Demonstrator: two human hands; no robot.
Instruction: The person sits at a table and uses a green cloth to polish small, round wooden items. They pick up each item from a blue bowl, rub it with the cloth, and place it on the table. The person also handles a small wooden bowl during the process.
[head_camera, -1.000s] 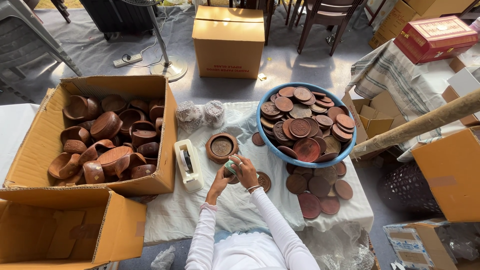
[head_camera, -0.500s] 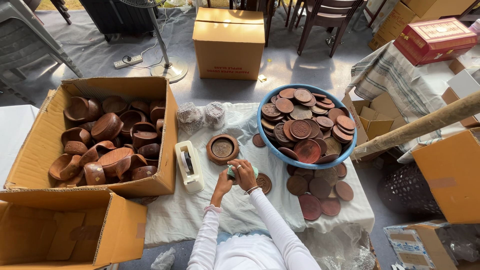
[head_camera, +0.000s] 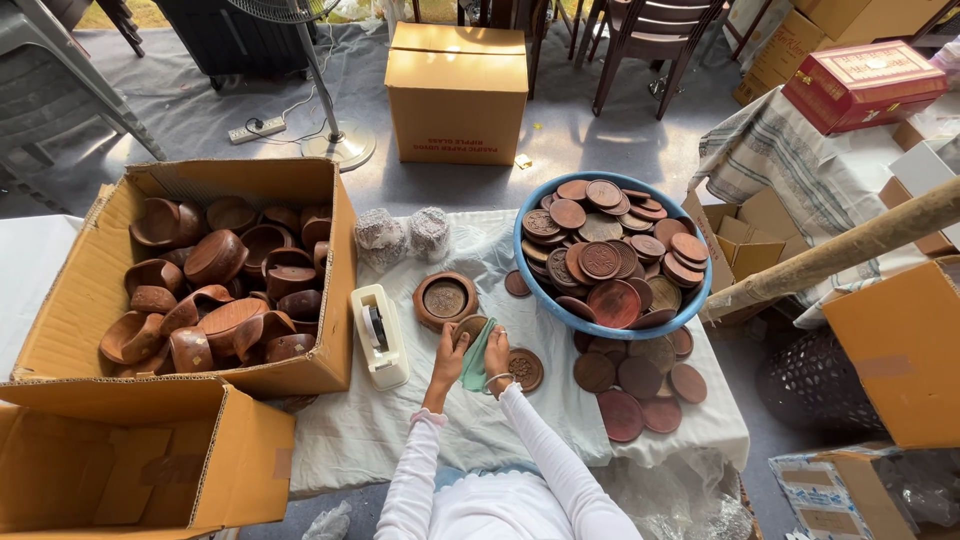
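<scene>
The left hand (head_camera: 449, 357) clamps its grip on a small round brown wooden lid (head_camera: 466, 328); the right hand (head_camera: 497, 353) presses a green cloth (head_camera: 475, 367) against it, grip closed on the cloth.

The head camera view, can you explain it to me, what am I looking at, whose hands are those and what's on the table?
This view comes from a camera on a person's head, looking down at their own two bare hands. The left hand holds a small round brown lid; the right hand presses a green cloth against it. They work over a white-covered table. On it lie a blue basin of brown lids, loose lids, a tape dispenser and a round bowl. A cardboard box of wooden bowls sits on the left.
</scene>
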